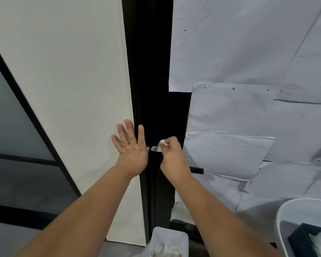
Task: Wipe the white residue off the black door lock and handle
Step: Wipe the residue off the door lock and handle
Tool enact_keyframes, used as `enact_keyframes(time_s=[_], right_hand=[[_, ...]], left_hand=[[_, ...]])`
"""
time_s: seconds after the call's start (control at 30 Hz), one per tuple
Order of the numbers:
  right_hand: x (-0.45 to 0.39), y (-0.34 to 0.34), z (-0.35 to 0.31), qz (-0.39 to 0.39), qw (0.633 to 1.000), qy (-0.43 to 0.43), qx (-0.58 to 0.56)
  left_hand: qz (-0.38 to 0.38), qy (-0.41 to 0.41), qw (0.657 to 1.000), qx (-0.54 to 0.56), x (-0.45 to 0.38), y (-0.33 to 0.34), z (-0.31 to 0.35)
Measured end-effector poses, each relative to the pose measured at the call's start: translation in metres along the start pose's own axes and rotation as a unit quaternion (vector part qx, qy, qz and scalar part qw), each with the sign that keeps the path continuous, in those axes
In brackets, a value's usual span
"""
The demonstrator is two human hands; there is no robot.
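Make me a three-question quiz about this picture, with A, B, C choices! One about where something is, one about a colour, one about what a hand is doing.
1. Where is the black handle?
A. below the right hand
B. above the left hand
C. on the floor

2. What colour is the door strip?
A. red
B. black
C. yellow

3. What is the left hand doing?
A. making a fist
B. holding a cup
C. spread flat, open

Answers: 1 A, it sticks out beside the right hand's wrist. 2 B, dark between pale panels. 3 C, fingers splayed; the right pinches a white wipe.

Even, soft light; wide-angle bending at edges.
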State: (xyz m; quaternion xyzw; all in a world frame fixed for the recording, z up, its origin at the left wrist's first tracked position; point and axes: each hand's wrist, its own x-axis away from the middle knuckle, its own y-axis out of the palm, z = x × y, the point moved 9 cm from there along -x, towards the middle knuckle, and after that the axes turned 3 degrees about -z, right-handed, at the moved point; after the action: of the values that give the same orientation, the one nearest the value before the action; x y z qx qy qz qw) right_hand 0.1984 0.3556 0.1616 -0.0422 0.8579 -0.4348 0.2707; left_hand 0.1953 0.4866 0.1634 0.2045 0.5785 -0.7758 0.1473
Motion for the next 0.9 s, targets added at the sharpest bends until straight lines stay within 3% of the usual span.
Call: enact_keyframes(time_s=[0.1,0.27,0.43,0.53,0.6,0.8,0.9], right_hand=[[0.0,0.013,-0.019,-0.02,0.983,-0.079,0.162],[-0.006,0.02,-0.031,-0.041,0.963,-0.105,0.243],[-0.015,0.03,-0.028,-0.114,0.962,-0.116,0.218],[-0.022,0.034,-0.009,-0.126,0.98,-0.064,0.14],[-0.018,0.033,-0.004,-0.126,0.986,-0.046,0.099],[0.002,0.016,-0.002,-0.054,0.989,-0.062,0.124],[-0.001,0.016,-0.003,-0.054,0.99,-0.066,0.114]], left_hand=[[0.007,-0.001,1.0,0.0,0.0,0.0,-0.002],[0.013,0.006,1.0,-0.002,0.001,-0.001,-0.001],[0.0,0.002,1.0,-0.007,0.001,0.001,-0.001],[-0.004,-0.001,1.0,-0.007,0.001,0.0,-0.001],[-0.004,0.002,1.0,-0.004,0.001,0.0,0.0],[0.019,0.003,1.0,0.0,0.001,-0.002,0.001],[0.021,0.002,1.0,-0.003,0.001,-0.001,0.001]])
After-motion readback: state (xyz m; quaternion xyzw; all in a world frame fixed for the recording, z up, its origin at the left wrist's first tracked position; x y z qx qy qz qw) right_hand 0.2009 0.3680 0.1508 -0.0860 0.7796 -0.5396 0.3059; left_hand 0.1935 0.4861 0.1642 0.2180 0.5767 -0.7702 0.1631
